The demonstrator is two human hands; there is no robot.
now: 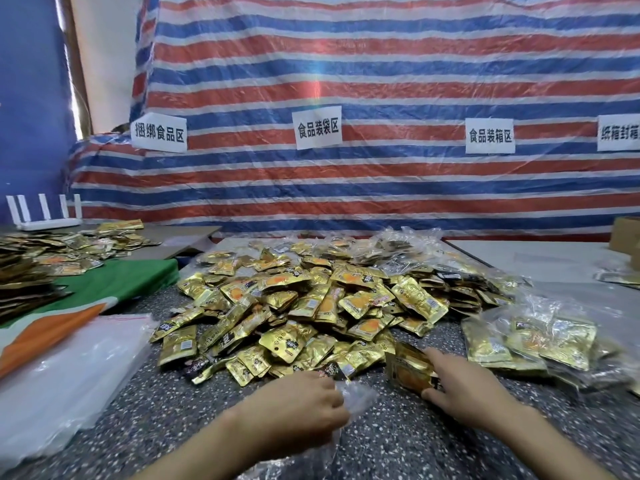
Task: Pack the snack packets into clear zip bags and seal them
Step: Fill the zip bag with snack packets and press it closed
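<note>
A big heap of gold snack packets (311, 306) covers the middle of the speckled table (156, 410). At its near edge my right hand (464, 393) grips a small stack of gold packets (410, 370), thumb below and fingers on top. My left hand (298, 407) is closed on the crumpled mouth of a clear zip bag (356, 401), which trails down toward me. The two hands are close together, the packets just right of the bag's mouth.
A stack of flat clear zip bags (69, 368) lies at the left. Filled clear bags of packets (533, 341) pile up at the right. More packets (52, 254) sit on a green and orange cloth (131, 282) far left. A striped tarp (346, 98) hangs behind.
</note>
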